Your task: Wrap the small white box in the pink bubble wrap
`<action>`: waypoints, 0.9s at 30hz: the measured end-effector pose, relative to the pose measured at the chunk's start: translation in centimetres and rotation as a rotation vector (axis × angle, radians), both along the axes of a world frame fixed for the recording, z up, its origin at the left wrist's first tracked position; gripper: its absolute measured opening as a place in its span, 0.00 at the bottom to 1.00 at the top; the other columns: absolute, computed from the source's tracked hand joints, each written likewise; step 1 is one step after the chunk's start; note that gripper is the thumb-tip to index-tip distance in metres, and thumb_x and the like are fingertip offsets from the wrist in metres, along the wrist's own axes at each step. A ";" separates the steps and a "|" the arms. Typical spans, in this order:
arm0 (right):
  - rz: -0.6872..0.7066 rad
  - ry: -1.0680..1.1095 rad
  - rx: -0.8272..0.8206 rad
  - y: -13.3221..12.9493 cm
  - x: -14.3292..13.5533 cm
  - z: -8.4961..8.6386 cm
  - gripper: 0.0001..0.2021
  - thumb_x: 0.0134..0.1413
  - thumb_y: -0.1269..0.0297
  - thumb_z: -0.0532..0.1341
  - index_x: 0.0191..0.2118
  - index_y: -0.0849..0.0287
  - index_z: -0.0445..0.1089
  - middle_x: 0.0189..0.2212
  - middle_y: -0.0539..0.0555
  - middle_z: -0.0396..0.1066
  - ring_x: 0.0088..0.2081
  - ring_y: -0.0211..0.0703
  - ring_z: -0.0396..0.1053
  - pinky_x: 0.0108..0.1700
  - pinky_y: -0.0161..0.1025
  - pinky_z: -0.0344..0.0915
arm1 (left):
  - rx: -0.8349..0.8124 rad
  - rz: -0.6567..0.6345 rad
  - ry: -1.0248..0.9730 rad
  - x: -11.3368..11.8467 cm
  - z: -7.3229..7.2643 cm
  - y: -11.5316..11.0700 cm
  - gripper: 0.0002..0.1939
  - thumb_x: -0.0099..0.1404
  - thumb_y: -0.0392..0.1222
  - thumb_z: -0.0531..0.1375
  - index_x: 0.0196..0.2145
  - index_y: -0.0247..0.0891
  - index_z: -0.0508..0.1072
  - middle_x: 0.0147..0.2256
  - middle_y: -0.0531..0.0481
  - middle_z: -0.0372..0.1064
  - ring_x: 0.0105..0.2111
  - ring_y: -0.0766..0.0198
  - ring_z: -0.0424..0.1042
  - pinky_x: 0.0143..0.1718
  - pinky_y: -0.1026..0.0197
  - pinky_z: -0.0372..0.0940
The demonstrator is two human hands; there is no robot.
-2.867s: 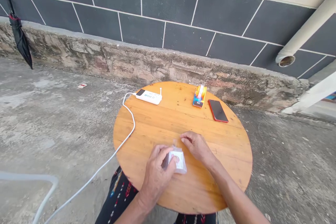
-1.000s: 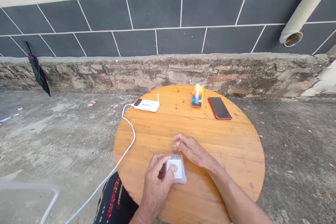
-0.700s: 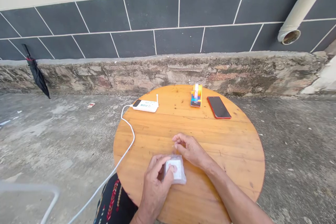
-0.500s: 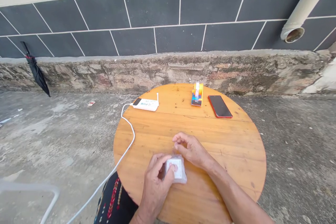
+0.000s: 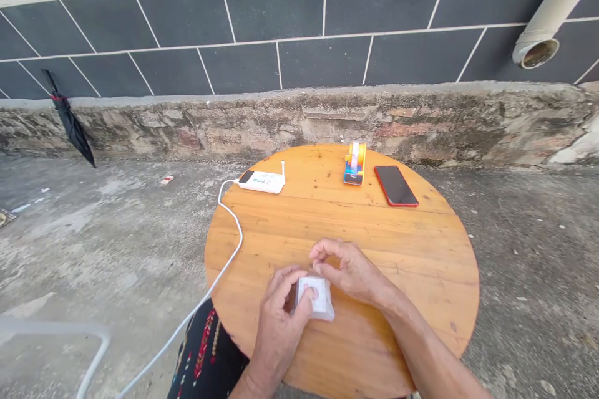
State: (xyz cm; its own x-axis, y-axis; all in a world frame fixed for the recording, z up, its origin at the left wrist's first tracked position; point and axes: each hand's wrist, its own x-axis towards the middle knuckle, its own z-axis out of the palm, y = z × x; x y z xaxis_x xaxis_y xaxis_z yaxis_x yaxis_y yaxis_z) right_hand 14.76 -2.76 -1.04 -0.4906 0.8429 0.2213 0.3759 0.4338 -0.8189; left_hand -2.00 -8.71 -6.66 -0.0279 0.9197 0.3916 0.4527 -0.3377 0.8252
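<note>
A small white box (image 5: 322, 304) in clear plastic wrapping lies near the middle front of the round wooden table. My left hand (image 5: 283, 310) grips it from the left, thumb pressed on the top face and fingers along the far left edge. At the box's far edge, my right hand (image 5: 345, 269) has its thumb and forefinger pinched together on the loose edge of the clear wrapping. The film between those fingertips is thin and only faintly visible.
Toward the back of the table (image 5: 262, 243) stand a white power strip-like device (image 5: 262, 182) with a white cable, an orange-and-blue tape dispenser (image 5: 354, 165) and a red-edged phone (image 5: 396, 186). A folded black umbrella (image 5: 72, 121) leans on the wall; a drainpipe (image 5: 543, 37) is at right.
My right thumb and forefinger have closed together at the wrapping's far edge. My left hand keeps its grip on the box. The whole view has shifted slightly.
</note>
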 end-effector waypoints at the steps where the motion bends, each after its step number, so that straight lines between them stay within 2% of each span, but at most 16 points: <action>1: 0.005 -0.006 0.003 -0.1 0.0 0.1 0.06 0.55 0.73 0.57 0.35 0.56 0.68 0.31 0.46 0.71 0.36 0.37 0.68 0.40 0.33 0.60 | -0.005 -0.010 0.001 0.0 0.0 0.0 0.10 0.62 0.39 0.57 0.41 0.38 0.71 0.42 0.43 0.68 0.44 0.56 0.69 0.45 0.54 0.66; 6: 0.008 -0.036 0.029 -0.2 0.0 -0.1 0.06 0.55 0.72 0.57 0.34 0.56 0.69 0.30 0.47 0.72 0.35 0.38 0.69 0.40 0.34 0.61 | -0.025 0.018 0.004 0.2 0.2 -0.2 0.09 0.62 0.38 0.56 0.41 0.38 0.71 0.40 0.45 0.69 0.41 0.58 0.69 0.41 0.57 0.67; 11: 0.047 -0.104 0.126 -0.4 0.2 -0.1 0.06 0.58 0.72 0.56 0.34 0.56 0.69 0.29 0.46 0.73 0.32 0.37 0.68 0.43 0.36 0.58 | -0.026 0.039 0.017 0.3 0.3 -0.2 0.09 0.62 0.38 0.56 0.41 0.38 0.71 0.40 0.45 0.69 0.40 0.58 0.69 0.40 0.58 0.67; 15: 0.090 -0.225 0.256 -0.7 0.3 0.9 0.08 0.60 0.71 0.54 0.34 0.56 0.70 0.29 0.47 0.74 0.31 0.37 0.68 0.43 0.37 0.56 | -0.028 0.029 0.021 0.3 0.3 0.0 0.09 0.63 0.38 0.55 0.41 0.39 0.71 0.39 0.46 0.69 0.40 0.58 0.69 0.41 0.58 0.66; 19: 0.128 -0.435 0.332 -2.1 0.1 2.4 0.09 0.61 0.72 0.54 0.36 0.55 0.70 0.29 0.50 0.73 0.31 0.41 0.68 0.42 0.40 0.55 | -0.041 0.027 0.016 0.4 0.5 0.0 0.08 0.63 0.38 0.55 0.40 0.39 0.71 0.38 0.47 0.68 0.40 0.59 0.68 0.40 0.58 0.65; 21: 0.132 -0.535 0.386 -3.3 0.0 2.6 0.10 0.60 0.75 0.53 0.40 0.56 0.69 0.32 0.52 0.73 0.34 0.43 0.68 0.44 0.43 0.56 | -0.041 0.028 0.006 0.4 0.6 -0.1 0.08 0.63 0.38 0.55 0.40 0.39 0.71 0.37 0.48 0.68 0.38 0.59 0.68 0.39 0.59 0.65; 23: 0.128 -0.613 0.470 -4.4 0.1 2.2 0.15 0.58 0.78 0.53 0.47 0.58 0.66 0.39 0.56 0.73 0.41 0.48 0.67 0.48 0.48 0.55 | -0.035 0.018 -0.014 0.4 0.6 -0.2 0.08 0.64 0.38 0.55 0.40 0.39 0.71 0.38 0.48 0.68 0.38 0.60 0.68 0.39 0.59 0.65; 27: 0.127 -0.712 0.651 -6.3 0.3 0.6 0.25 0.55 0.80 0.51 0.60 0.64 0.55 0.54 0.64 0.64 0.56 0.57 0.58 0.55 0.58 0.51 | -0.044 -0.006 -0.057 0.3 0.4 -0.2 0.08 0.65 0.40 0.54 0.41 0.39 0.70 0.39 0.46 0.67 0.40 0.59 0.66 0.40 0.58 0.64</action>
State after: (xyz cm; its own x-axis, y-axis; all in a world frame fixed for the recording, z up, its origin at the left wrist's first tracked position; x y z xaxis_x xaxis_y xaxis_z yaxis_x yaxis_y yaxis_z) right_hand 15.11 -9.09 -0.42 -0.7688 0.5919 0.2419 0.6093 0.7929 -0.0036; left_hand -1.73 -8.92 -6.27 -0.0437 0.9363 0.3486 0.4023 -0.3029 0.8639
